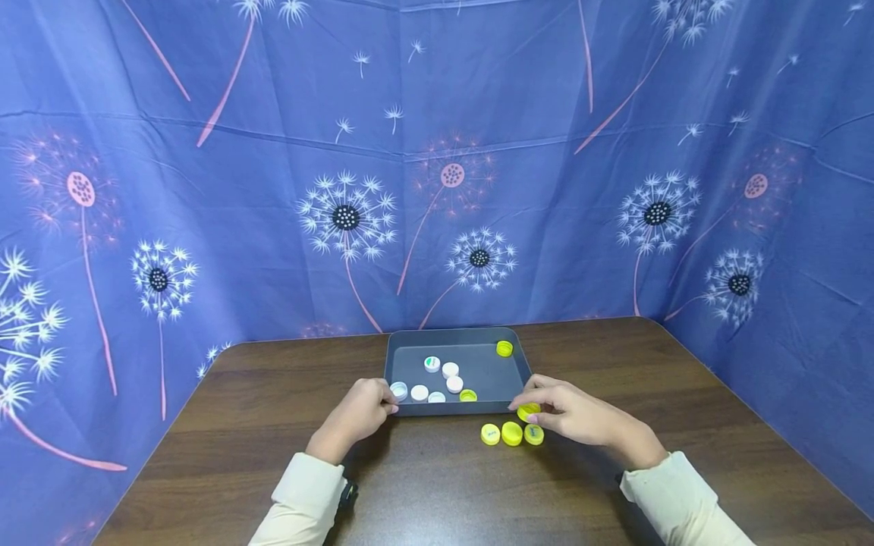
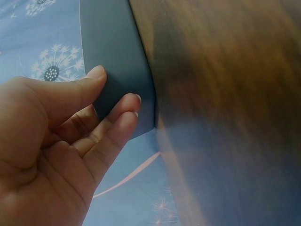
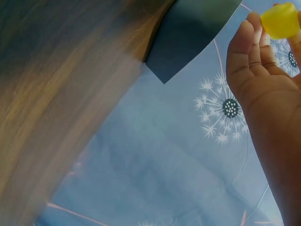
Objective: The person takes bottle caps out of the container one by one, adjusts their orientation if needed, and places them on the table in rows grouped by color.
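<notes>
My left hand (image 1: 360,413) grips the front left corner of a dark grey tray (image 1: 486,371); in the left wrist view the thumb lies on the tray's wall (image 2: 115,44), with fingertips against its outer side. Near the tray's front right corner, my right hand (image 1: 580,413) pinches a yellow bottle cap (image 1: 526,411) between thumb and fingers. The right wrist view shows this yellow cap (image 3: 281,21) at the fingertips. Three more yellow caps (image 1: 512,434) lie on the table just below that hand. Inside the tray are several white caps (image 1: 451,370) and two yellow caps (image 1: 504,348).
The brown wooden table (image 1: 273,432) carries the tray near its back edge. Behind and beside it hangs a blue curtain (image 1: 560,212) with a dandelion print. A dark band (image 1: 348,494) shows at the left wrist.
</notes>
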`<state>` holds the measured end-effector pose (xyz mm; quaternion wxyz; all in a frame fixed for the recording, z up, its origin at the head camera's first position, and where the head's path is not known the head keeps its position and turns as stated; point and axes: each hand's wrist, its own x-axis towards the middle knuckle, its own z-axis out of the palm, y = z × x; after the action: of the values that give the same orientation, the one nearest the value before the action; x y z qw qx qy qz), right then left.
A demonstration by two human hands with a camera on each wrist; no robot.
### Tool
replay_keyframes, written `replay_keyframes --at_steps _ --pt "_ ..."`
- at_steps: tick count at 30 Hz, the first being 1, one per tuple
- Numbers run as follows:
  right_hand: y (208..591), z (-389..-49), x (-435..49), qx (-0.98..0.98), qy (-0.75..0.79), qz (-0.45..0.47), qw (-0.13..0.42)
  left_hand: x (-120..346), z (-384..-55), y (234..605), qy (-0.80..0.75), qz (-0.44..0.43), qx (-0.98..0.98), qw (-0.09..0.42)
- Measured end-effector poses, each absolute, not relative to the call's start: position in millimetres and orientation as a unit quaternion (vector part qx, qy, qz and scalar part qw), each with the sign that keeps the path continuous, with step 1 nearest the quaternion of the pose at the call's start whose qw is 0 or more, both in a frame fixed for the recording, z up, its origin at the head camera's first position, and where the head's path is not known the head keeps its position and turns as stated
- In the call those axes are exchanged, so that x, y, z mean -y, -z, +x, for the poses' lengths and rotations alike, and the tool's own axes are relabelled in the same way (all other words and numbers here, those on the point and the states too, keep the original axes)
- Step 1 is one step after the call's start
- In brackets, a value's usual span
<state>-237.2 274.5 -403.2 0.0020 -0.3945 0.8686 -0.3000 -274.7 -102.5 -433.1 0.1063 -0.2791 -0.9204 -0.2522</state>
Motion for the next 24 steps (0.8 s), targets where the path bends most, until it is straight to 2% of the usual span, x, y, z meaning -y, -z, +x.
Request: replay_keyframes --at_steps 5,13,24 --pt "403 -237 -273 -0.875 0.306 -0.376 0.014 103 -275 433 0.255 -0.279 0.920 0.105" --pt "399 -233 -269 -0.863 0.349 -0.361 0.067 103 -275 433 0.256 -0.280 0.919 0.108" --pt "390 -224 -270 -0.875 0.318 -0.353 0.095 102 -275 432 0.262 -0.275 0.919 0.103"
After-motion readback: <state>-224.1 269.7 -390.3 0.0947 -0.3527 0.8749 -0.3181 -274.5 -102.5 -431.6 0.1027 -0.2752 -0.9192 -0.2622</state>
